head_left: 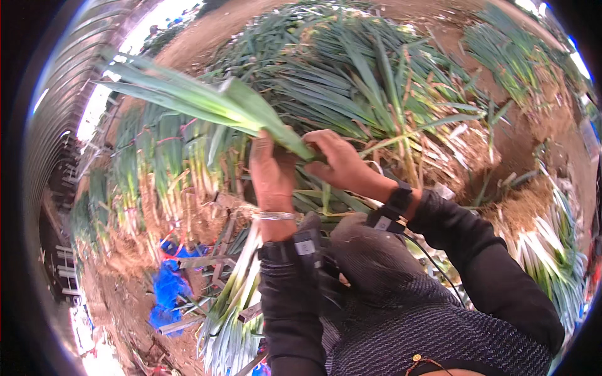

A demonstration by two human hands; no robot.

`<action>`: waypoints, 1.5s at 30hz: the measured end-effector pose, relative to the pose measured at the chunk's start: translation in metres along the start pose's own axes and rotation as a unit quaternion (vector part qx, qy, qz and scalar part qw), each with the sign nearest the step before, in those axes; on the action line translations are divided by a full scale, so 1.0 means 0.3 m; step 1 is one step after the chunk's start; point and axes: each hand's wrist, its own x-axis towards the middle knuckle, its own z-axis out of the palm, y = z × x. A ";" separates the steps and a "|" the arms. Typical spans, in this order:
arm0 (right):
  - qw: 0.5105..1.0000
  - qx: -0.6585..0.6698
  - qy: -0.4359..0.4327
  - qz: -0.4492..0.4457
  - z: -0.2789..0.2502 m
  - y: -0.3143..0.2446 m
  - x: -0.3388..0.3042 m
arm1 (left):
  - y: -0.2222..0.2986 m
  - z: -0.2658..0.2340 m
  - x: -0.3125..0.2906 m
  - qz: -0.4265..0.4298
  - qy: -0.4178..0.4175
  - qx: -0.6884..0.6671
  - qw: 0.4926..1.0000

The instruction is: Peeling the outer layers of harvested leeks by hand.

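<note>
While both hands meet at the leek (207, 103), its long green leaves fan up and to the left above the heap (376, 75). It looks light but floppy, leaves soft and easily torn, so the firmer stalk near the hands is the better hold. Left hand (271, 172) is closed round the stalk, fingers up, wrist straight. Right hand (335, 164) pinches an outer leaf beside it, forearm angling in from the right.
</note>
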 end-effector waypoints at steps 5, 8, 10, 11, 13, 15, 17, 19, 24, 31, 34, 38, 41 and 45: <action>0.998 -0.004 0.057 0.012 -0.007 0.005 0.044 | -0.013 0.065 -0.031 0.006 0.005 0.026 1.000; 0.983 0.137 0.032 0.122 0.010 -0.036 0.035 | -0.009 0.044 -0.029 0.014 0.006 -0.005 1.000; 0.956 0.253 0.023 0.146 0.001 -0.004 0.018 | -0.026 0.074 -0.031 0.017 -0.008 -0.047 0.999; 0.949 0.279 0.016 0.143 -0.005 0.006 0.012 | -0.026 0.076 -0.027 0.012 -0.021 -0.058 0.998; 0.922 0.357 0.014 0.150 0.000 -0.006 0.011 | -0.024 0.073 -0.023 0.025 -0.040 -0.059 0.997; 0.971 0.217 -0.009 0.098 -0.037 -0.024 0.024 | -0.023 0.072 -0.025 0.033 -0.035 -0.062 0.997; 0.999 0.029 -0.026 0.000 -0.052 -0.036 0.041 | -0.016 0.071 -0.027 0.039 -0.028 -0.060 0.997; 0.999 0.016 -0.041 -0.006 -0.066 -0.026 0.048 | -0.021 0.077 -0.024 0.049 0.014 -0.042 0.998; 0.997 -0.019 -0.065 -0.030 -0.083 -0.016 0.047 | -0.030 0.063 -0.021 0.043 0.017 -0.018 0.999; 0.995 -0.033 -0.092 -0.027 -0.146 -0.040 0.028 | -0.056 0.085 -0.024 0.071 0.059 0.093 0.991; 0.992 0.009 -0.095 -0.084 -0.146 -0.027 -0.036 | -0.003 0.065 -0.017 0.065 0.098 0.142 0.983; 0.989 0.046 -0.128 0.054 -0.211 -0.124 -0.093 | -0.004 0.017 0.001 0.048 0.088 0.098 0.990; 0.943 0.301 -0.054 0.133 -0.288 -0.236 -0.073 | 0.002 0.045 -0.009 0.068 0.100 0.080 0.989; 0.966 0.162 -0.078 0.184 -0.341 -0.118 -0.009 | -0.004 0.055 -0.027 0.051 0.090 0.094 0.990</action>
